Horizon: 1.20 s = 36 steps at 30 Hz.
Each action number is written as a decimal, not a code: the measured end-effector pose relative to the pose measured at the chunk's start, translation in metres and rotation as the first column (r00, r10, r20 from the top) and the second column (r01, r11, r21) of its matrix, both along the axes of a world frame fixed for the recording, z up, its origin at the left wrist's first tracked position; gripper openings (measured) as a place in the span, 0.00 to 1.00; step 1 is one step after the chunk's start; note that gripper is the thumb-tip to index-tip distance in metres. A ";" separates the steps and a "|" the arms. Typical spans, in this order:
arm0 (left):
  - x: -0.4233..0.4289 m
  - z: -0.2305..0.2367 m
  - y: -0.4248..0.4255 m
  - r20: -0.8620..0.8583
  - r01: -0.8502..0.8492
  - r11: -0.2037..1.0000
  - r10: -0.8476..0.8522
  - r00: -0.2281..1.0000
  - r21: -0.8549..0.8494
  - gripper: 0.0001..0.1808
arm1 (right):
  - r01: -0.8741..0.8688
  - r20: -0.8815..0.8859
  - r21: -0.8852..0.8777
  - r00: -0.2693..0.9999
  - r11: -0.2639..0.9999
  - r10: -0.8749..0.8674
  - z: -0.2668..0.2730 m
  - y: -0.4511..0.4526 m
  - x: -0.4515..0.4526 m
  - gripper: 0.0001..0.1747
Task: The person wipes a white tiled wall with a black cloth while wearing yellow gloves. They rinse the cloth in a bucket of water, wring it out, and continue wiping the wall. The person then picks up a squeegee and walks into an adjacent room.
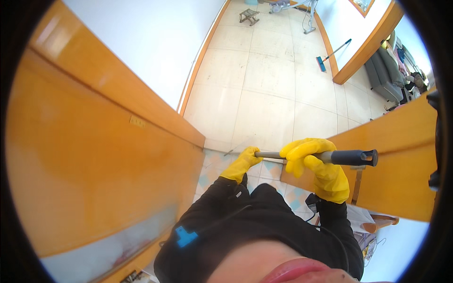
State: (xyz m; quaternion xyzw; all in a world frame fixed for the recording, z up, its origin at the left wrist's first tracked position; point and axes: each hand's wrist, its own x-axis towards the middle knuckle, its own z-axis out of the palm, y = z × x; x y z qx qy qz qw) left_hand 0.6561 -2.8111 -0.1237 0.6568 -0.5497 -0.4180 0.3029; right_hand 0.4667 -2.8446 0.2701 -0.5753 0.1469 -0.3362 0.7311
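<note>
Both of my hands wear yellow rubber gloves and hold one long pole with a dark plastic end cap pointing right. My left hand is closed around the thinner part of the pole, low and near the doorway. My right hand is wrapped around the thicker upper part beside the dark grip, its fingers over the top and thumb below. The far end of the pole is hidden beyond my left hand, so I cannot tell what it carries.
Wooden door panels stand at left and right. Ahead, the tiled floor holds a folding stool, exercise equipment and a blue-headed floor brush or squeegee leaning by the wall. A grey sofa stands at upper right.
</note>
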 end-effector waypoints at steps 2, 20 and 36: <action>0.009 -0.001 -0.043 -0.026 0.029 0.999 -0.028 0.999 0.032 0.07 | 0.050 -0.014 0.070 0.999 0.996 -0.049 0.007 -0.027 0.009 0.16; 0.142 0.057 -0.442 -0.056 -0.051 0.979 0.041 0.998 -0.196 0.11 | 0.080 -0.011 0.084 0.997 0.993 -0.080 -0.022 -0.424 0.095 0.18; 0.343 0.037 -0.798 -0.089 -0.194 0.939 0.175 0.980 -0.286 0.15 | -0.001 0.041 -0.039 0.999 0.999 0.002 -0.024 -0.802 0.306 0.29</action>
